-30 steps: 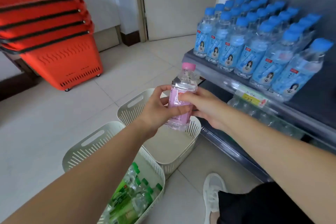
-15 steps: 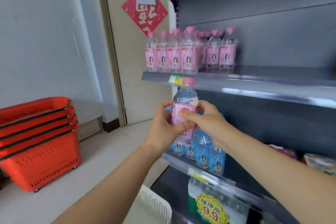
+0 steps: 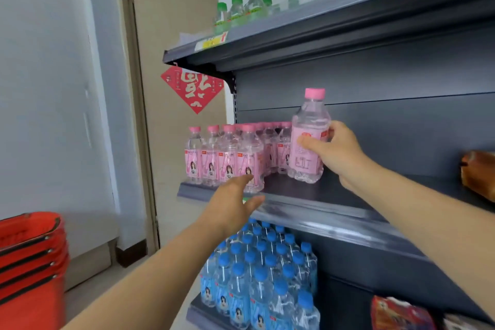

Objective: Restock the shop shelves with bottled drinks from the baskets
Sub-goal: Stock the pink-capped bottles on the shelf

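Pale wall [image 3: 48, 88], beige door [image 3: 174, 35] with a red paper diamond [image 3: 192, 90], stacked red baskets [image 3: 29, 262] on light floor [image 3: 88, 300].

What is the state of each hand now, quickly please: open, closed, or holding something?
Left hand: open, holding nothing.
Right hand: grips the pink-capped bottle.

Held bottle [image 3: 308, 139]: clear, pink-capped and pink-labelled; was held upright, gripped at the label by the right hand [image 3: 334, 150], with its base low over the middle shelf [image 3: 321, 211].
Pink row [image 3: 227, 158]: matching bottles were ranged upright at the shelf's left end, just beside it.
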Motion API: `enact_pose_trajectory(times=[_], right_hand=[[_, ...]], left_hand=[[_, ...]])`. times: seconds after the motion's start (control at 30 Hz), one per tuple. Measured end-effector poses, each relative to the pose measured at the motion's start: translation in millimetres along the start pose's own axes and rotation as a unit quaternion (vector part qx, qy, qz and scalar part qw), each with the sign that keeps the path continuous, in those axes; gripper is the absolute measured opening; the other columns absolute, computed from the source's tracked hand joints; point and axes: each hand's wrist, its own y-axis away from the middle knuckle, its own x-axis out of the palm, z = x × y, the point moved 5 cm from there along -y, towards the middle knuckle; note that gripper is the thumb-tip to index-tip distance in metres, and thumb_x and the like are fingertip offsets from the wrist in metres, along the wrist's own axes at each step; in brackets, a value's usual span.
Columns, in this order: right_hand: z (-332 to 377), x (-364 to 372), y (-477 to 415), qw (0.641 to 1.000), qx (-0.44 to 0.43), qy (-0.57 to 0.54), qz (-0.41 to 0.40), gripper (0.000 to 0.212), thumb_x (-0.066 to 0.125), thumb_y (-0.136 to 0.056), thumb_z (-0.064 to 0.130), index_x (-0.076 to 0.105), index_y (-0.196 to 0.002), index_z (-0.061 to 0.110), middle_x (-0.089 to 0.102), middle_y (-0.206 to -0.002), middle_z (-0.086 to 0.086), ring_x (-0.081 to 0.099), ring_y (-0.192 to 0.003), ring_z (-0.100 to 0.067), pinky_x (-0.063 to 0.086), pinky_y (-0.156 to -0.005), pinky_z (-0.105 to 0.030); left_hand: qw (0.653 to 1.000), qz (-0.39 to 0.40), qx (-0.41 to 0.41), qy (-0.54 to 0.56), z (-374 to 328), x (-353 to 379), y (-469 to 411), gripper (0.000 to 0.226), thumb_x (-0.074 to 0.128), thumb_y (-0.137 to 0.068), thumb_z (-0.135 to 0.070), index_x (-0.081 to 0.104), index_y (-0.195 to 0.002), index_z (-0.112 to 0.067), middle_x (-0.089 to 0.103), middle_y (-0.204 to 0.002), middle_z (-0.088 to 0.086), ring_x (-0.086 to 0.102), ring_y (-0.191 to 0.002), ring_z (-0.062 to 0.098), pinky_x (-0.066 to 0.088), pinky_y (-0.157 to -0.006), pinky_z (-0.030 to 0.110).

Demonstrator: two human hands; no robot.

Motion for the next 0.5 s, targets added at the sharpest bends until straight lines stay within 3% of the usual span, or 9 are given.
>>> enact_pose_trajectory(times=[0.1,0.27,0.37,0.5], right_hand=[[-25,16,-23,0.999,0.028,0.026,0.017,0.039,0.074,-0.077,0.006,0.054,-0.11,0.011,0.061,-0.102,-0.005,0.06,-0.09,-0.019,0.049,-0.079,-0.032],[-64,40,-51,0.996,0.064,0.053,0.033,0.041,0.075,-0.075,0.008,0.057,-0.113,0.006,0.064,-0.109,-0.008,0.063,-0.095,-0.021,0.051,-0.081,-0.032],[-82,51,-58,0.994,0.089,0.044,0.051,0.038,0.073,-0.079,0.009,0.058,-0.114,0.007,0.065,-0.108,-0.008,0.063,-0.095,-0.021,0.049,-0.079,-0.03],[-95,61,-62,0.99,0.104,0.051,0.085,0.052,0.075,-0.078,0.019,0.051,-0.123,0.011,0.061,-0.117,-0.005,0.06,-0.105,-0.021,0.05,-0.091,-0.038]], left_hand=[[0.996,0.027,0.015,-0.084,10,8,-21,0.063,0.054,-0.092,-0.042,0.031,-0.146,-0.02,0.033,-0.152,0.002,0.033,-0.137,0.02,0.028,-0.113,0.034],[0.988,0.06,0.039,-0.14,23,22,-45,0.05,0.055,-0.093,-0.037,0.046,-0.138,-0.018,0.047,-0.141,0.001,0.048,-0.124,0.02,0.039,-0.103,0.029],[0.989,0.043,0.044,-0.134,30,25,-55,0.042,0.06,-0.09,-0.034,0.056,-0.129,-0.018,0.054,-0.128,-0.001,0.055,-0.113,0.02,0.045,-0.095,0.03],[0.99,0.02,0.067,-0.121,36,28,-65,0.025,0.068,-0.084,-0.024,0.065,-0.106,-0.014,0.057,-0.104,0.001,0.057,-0.098,0.022,0.046,-0.083,0.031]])
